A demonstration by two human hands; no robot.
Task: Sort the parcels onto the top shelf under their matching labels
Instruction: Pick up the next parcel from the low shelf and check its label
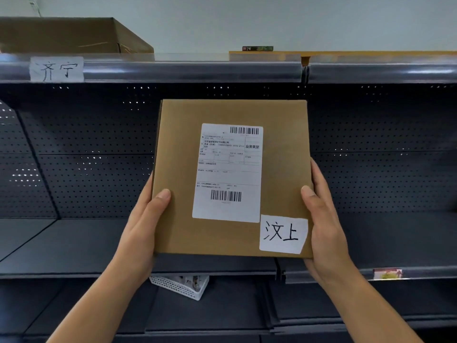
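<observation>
**Parcel in hand, label read, slot not yet found**

We hold a flat cardboard parcel [232,179] up in front of the shelving, face toward us. Our left hand [141,226] grips its left edge with the thumb on the front; our right hand [326,224] grips the right edge the same way, the other fingers hidden behind the box. A handwritten tag [283,233] at its near right corner reads 汶上, beside the printed shipping label [228,172].

We judge this to be the reading-and-matching step. The only top-shelf label [57,69] we can see, far left, reads 齐宁, which does not match, and a brown box [71,35] already sits above it. The next move probably calls for looking right along the top shelf rail [193,70] for a 汶上 label, then lifting the parcel over that raised front lip.

The middle of the top shelf looks open; a thin board [371,53] lies on it further right. The middle shelf [74,243] below is bare, so there is room to swing sideways.
</observation>
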